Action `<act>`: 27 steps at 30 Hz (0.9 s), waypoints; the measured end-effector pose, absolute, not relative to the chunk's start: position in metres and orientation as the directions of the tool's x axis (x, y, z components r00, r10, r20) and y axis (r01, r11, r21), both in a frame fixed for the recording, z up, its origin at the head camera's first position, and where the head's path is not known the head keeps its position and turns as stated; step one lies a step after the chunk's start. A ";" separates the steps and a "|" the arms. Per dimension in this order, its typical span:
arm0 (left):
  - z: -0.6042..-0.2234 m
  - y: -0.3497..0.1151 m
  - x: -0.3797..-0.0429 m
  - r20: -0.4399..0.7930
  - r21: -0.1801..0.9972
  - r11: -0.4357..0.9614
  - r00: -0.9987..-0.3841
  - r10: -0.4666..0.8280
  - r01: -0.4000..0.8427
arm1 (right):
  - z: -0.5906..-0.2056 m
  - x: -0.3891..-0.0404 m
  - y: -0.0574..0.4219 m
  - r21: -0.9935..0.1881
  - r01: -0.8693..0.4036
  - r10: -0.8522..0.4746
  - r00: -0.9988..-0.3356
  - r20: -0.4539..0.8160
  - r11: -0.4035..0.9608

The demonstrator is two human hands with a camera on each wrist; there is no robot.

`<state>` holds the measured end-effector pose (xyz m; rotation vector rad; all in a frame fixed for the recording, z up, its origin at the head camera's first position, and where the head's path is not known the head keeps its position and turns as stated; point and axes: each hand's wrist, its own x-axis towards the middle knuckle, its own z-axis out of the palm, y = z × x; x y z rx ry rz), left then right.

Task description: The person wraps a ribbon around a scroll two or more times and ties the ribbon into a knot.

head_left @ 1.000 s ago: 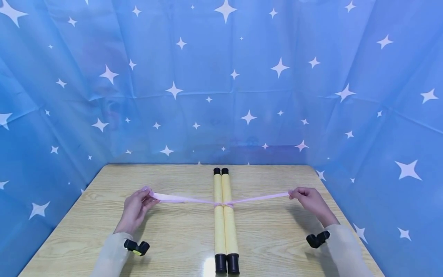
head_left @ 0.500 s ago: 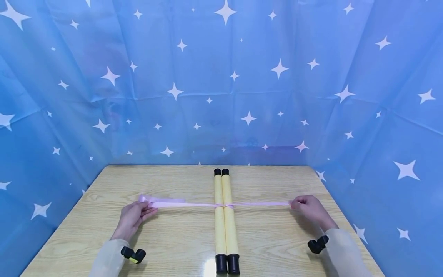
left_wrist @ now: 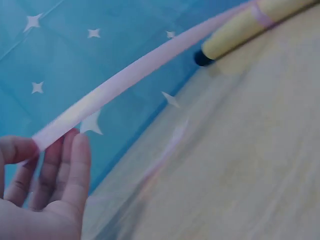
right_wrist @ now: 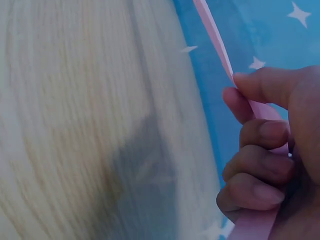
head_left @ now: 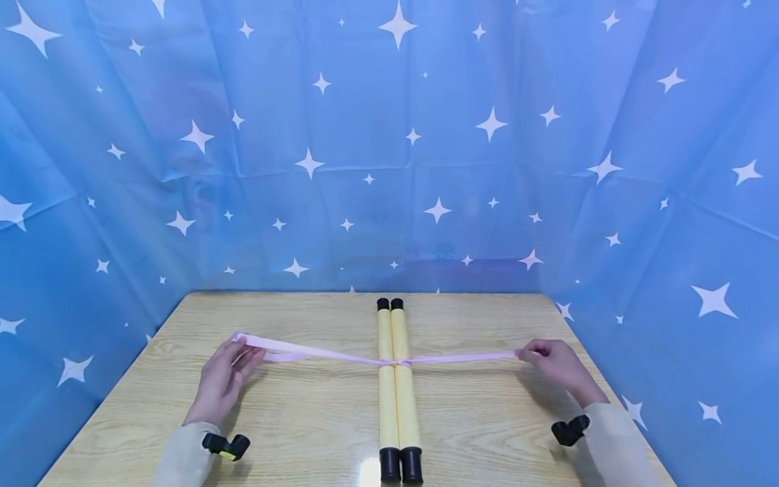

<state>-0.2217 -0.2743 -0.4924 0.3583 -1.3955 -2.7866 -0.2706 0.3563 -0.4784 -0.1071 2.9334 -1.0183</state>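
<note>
Two pale yellow tubes with black end caps (head_left: 385,399) lie side by side on the table, pointing away from me. A pink ribbon (head_left: 328,353) is wrapped around their middle and crosses on top, one length running out to each side. My left hand (head_left: 220,379) pinches the left length between thumb and index finger, above the table. A loose tail of it hangs behind the fingers. On the other side my right hand (head_left: 560,368) pinches the right length, and in the right wrist view its tail passes through the curled fingers (right_wrist: 260,165).
The wood-grain table (head_left: 316,419) reaches back to a blue curtain (head_left: 365,135) with white stars, which also hangs along both sides. A black wrist camera (head_left: 226,446) sits on each cuff.
My left hand has moved left and a little toward me, and the right hand slightly right, both keeping hold of the ribbon. The ribbon's loose left tail has swung. The tubes stay put.
</note>
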 end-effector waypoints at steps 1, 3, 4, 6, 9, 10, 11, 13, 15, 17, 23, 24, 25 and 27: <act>-0.491 -0.277 -0.221 -0.185 0.770 -0.633 -0.977 -0.104 -0.079 | -0.477 -0.270 0.359 -0.615 -0.065 -0.080 -0.997 0.003 0.786; -0.489 -0.285 -0.219 -0.152 0.737 -0.675 -0.982 -0.112 -0.037 | -0.475 -0.268 0.364 -0.607 -0.076 -0.076 -0.997 0.026 0.791; -0.488 -0.290 -0.217 -0.140 0.727 -0.687 -0.983 -0.123 -0.017 | -0.475 -0.268 0.368 -0.602 -0.083 -0.074 -0.996 0.040 0.794; -0.486 -0.299 -0.214 -0.146 0.719 -0.695 -0.976 -0.162 0.008 | -0.475 -0.267 0.377 -0.597 -0.086 -0.064 -0.996 0.058 0.798; -0.483 -0.311 -0.209 -0.207 0.812 -0.584 -0.937 -0.282 -0.004 | -0.476 -0.266 0.390 -0.579 -0.077 -0.043 -0.996 0.073 0.811; -0.482 -0.314 -0.208 -0.229 0.860 -0.509 -0.915 -0.331 -0.032 | -0.476 -0.264 0.395 -0.572 -0.066 -0.034 -0.997 0.068 0.817; -0.482 -0.316 -0.207 -0.249 0.906 -0.415 -0.891 -0.379 -0.077 | -0.477 -0.263 0.399 -0.568 -0.058 -0.026 -0.998 0.064 0.821; -0.482 -0.318 -0.205 -0.258 0.960 -0.221 -0.849 -0.462 -0.172 | -0.477 -0.261 0.405 -0.556 -0.042 -0.014 -0.998 0.054 0.830; -0.482 -0.318 -0.204 -0.241 0.968 -0.072 -0.824 -0.512 -0.239 | -0.477 -0.259 0.410 -0.542 -0.020 0.003 -0.999 0.041 0.840; -0.482 -0.316 -0.203 -0.209 0.966 0.019 -0.823 -0.528 -0.258 | -0.476 -0.257 0.412 -0.540 0.013 0.024 -1.000 0.012 0.841; -0.479 -0.296 -0.204 -0.056 0.955 0.243 -0.905 -0.421 -0.171 | -0.468 -0.257 0.404 -0.536 0.080 0.087 -0.996 -0.012 0.840; -0.479 -0.291 -0.206 -0.035 0.951 0.272 -0.922 -0.386 -0.150 | -0.468 -0.258 0.399 -0.532 0.072 0.090 -0.996 0.008 0.844; -0.477 -0.285 -0.207 -0.026 0.942 0.304 -0.936 -0.351 -0.140 | -0.467 -0.259 0.394 -0.534 0.069 0.093 -0.996 0.018 0.843; -0.476 -0.271 -0.211 -0.005 0.925 0.364 -0.961 -0.276 -0.109 | -0.468 -0.260 0.382 -0.539 0.073 0.099 -0.995 0.019 0.839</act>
